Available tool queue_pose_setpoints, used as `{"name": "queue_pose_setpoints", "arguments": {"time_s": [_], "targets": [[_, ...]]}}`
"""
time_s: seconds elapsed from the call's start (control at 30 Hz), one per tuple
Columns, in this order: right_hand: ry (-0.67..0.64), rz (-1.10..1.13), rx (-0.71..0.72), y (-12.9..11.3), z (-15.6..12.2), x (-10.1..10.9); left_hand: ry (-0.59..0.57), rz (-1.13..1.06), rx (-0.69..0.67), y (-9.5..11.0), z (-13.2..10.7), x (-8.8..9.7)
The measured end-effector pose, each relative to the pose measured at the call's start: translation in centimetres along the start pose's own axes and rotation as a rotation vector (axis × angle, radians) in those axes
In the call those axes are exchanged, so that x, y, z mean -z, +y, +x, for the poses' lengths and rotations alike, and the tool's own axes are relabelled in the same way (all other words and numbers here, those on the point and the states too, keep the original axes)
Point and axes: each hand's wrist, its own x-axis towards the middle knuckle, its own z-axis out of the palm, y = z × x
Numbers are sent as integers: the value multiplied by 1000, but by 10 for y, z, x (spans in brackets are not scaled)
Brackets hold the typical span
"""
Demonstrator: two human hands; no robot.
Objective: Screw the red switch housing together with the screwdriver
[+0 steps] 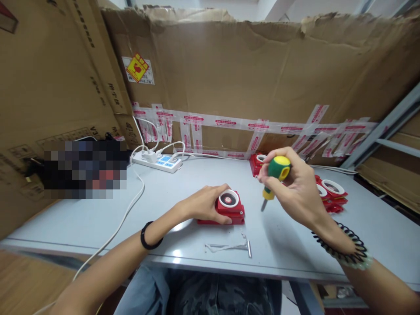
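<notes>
Near the table's front edge sits a red box-shaped device (236, 211) with a white ring round a dark disc on its top. My left hand (210, 204) is wrapped round its left side, thumb along the front face. Up and to the right, my right hand (295, 183) grips a green and yellow screwdriver (278, 168) by the handle. The screwdriver's metal tip points down over the table, apart from the red device. In front of the device lies a small T-shaped metal rod (248, 248) with a white string along it.
More red devices (333, 188) with white rings stand at the right, and another red device (256, 165) is behind my right hand. A white power strip (157, 160) with plugged cables lies at the back left. Tall cardboard (229, 70) walls the grey table (164, 183).
</notes>
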Motion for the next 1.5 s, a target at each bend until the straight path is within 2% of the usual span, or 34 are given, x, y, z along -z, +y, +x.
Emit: {"name": "queue_pose_setpoints", "arguments": {"time_s": [0.07,0.13,0.2,0.3,0.73,0.93,1.13,1.37,1.5], "targets": [[-128,-89,-21,9,-6,-5,6,3,10,1,-1,0],[-349,-202,-74,20,-14,-11,13,-1,12,2,-1,1],[-499,-282,-118,31,-20,-17,16,-12,10,3,-2,1],[-593,-343,-143,41,-25,-24,10,-26,12,3,-2,2],[-645,-496,-54,28,-26,-25,13,-25,-12,0,-2,1],[-566,-662,-73,31,-32,-28,11,-30,-10,1,-2,2],[-614,-534,-132,24,-29,-26,12,-18,-1,2,-2,3],[-545,-480,-156,18,-29,-20,2,-13,15,4,-2,3],[-697,-445,-136,21,-45,-29,7,-10,22,4,-2,3]]}}
